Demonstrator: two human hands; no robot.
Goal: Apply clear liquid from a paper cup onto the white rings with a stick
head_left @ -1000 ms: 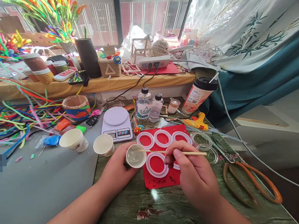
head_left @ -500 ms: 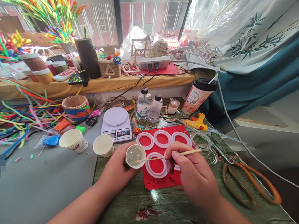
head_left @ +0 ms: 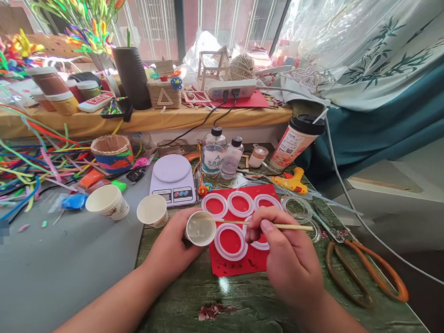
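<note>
My left hand point(head_left: 174, 246) is wrapped round a paper cup point(head_left: 201, 229) that holds a clear liquid with small bubbles. In my right hand point(head_left: 284, 248) a thin wooden stick point(head_left: 292, 226) is pinched between thumb and fingers. Its far end reaches over the rim into the cup. Beneath and behind my right hand lies a red sheet point(head_left: 225, 268) bearing several white ring molds point(head_left: 230, 242); my hand partly hides some of them. Left of the held cup stands another paper cup point(head_left: 152, 212), with a stack of paper cups point(head_left: 106, 202) farther left.
A kitchen scale point(head_left: 172, 177) and two clear bottles point(head_left: 213, 152), point(head_left: 231, 159) stand behind the cups. To the right lie large scissors point(head_left: 366, 265), a yellow glue gun point(head_left: 291, 181), clear rings point(head_left: 296, 208) and a lidded drink cup point(head_left: 298, 140). Colored pipe cleaners point(head_left: 13, 171) cover the far left.
The stick has shifted in the cup, its inner end moving up toward the rim and its outer end to the right. Both hands stay nearly in place; the view has tilted slightly.
</note>
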